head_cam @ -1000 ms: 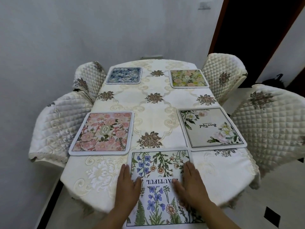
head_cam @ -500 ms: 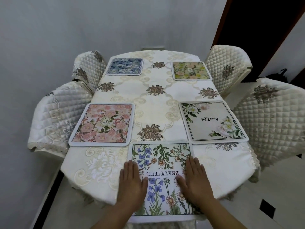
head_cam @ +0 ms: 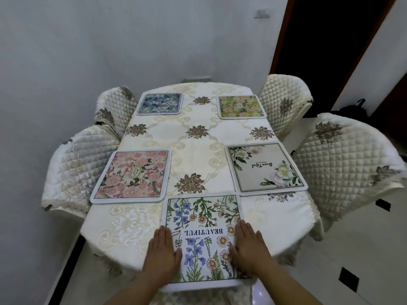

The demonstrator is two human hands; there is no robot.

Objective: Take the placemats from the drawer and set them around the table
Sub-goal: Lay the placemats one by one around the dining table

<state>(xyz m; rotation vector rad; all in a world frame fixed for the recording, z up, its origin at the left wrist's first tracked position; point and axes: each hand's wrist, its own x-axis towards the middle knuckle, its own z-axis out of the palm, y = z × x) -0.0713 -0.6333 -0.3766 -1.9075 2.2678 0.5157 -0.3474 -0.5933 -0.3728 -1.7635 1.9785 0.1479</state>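
A wildflower placemat (head_cam: 203,219) printed "BEAUTIFUL" lies at the near end of the table (head_cam: 136,225). My left hand (head_cam: 161,253) rests flat on its left edge and my right hand (head_cam: 247,247) flat on its right edge, fingers together and extended. Neither hand grips it. Several other placemats lie around the table: a pink floral one (head_cam: 133,176) at the left, a cream one with white flowers (head_cam: 265,168) at the right, a blue one (head_cam: 160,103) at the far left and a yellow-green one (head_cam: 241,106) at the far right.
Quilted cream chairs stand at both sides: two on the left (head_cam: 77,170) (head_cam: 114,106) and two on the right (head_cam: 343,164) (head_cam: 286,100). A grey wall runs behind and left. A dark doorway (head_cam: 326,40) is at the back right.
The wildflower placemat has slid further onto the table, away from me. Both hands moved outward from its middle to its left and right edges.
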